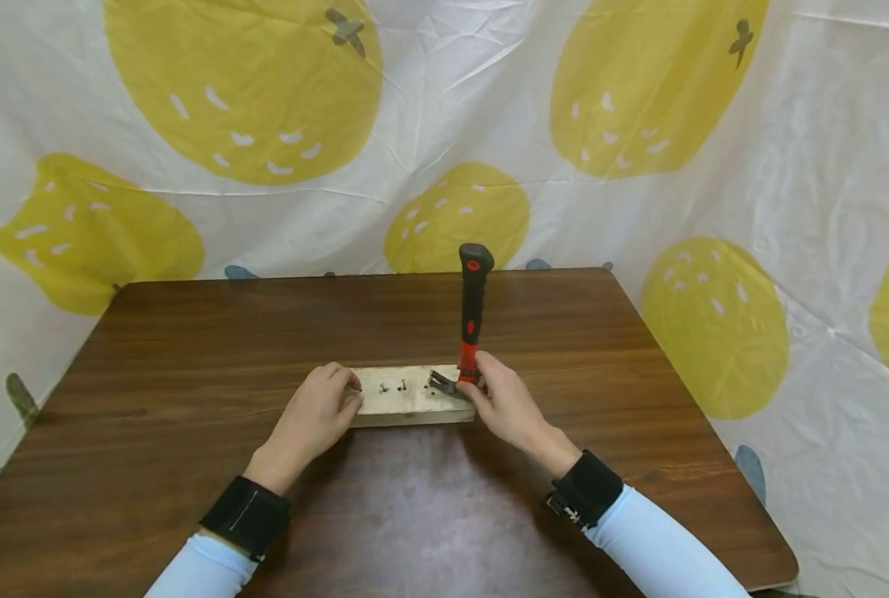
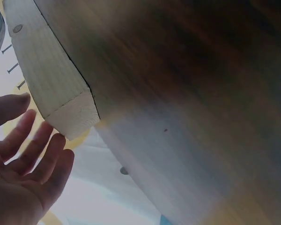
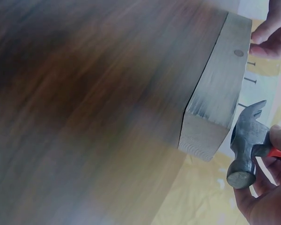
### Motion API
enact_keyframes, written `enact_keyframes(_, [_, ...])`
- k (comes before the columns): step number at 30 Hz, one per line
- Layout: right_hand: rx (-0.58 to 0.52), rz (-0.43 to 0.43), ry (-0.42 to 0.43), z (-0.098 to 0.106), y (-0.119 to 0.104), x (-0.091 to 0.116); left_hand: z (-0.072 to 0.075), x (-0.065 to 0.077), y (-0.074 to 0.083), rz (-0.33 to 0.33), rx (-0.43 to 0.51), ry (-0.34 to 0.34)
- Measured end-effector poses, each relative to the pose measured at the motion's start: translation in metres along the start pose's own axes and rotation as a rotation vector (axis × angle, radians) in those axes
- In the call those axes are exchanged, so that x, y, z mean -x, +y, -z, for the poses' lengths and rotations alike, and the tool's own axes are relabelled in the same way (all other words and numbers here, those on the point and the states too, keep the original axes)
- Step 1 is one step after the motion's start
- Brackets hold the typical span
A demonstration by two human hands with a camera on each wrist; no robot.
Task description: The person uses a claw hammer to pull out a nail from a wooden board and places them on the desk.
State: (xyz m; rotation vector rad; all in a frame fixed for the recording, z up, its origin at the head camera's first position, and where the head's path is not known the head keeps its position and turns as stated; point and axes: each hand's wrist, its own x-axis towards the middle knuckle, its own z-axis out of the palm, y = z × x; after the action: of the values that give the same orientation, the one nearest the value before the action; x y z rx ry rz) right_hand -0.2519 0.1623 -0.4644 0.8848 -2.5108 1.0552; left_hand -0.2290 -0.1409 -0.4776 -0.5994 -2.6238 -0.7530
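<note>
Nails (image 3: 250, 81), three of them, standing proud of the wooden block (image 1: 415, 404), none flush, so all three look left to deal with! Hammer (image 1: 473, 299) upright over the block's right end, claw (image 3: 257, 109) right by the nearest nail; hooked or not, can't tell. Right hand (image 1: 509, 407) pinches its red neck; left hand (image 1: 311, 413) curves loosely, narrowly parted, at the block's left end.

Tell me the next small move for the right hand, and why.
I'd probably have the right hand ease the grey metal claw of the red-and-black-handled hammer onto the nearest thin metal nail: the hammer is held handle-up, its claw close to that nail, whose shank stands out from the pale rectangular wooden board.
</note>
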Motion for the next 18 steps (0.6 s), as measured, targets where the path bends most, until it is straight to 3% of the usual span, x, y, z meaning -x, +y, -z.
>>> enact_keyframes(18, [0.065, 0.003, -0.042, 0.0024, 0.0019, -0.0032, -0.0015, -0.0004, -0.0027, 0.031, -0.010, -0.023])
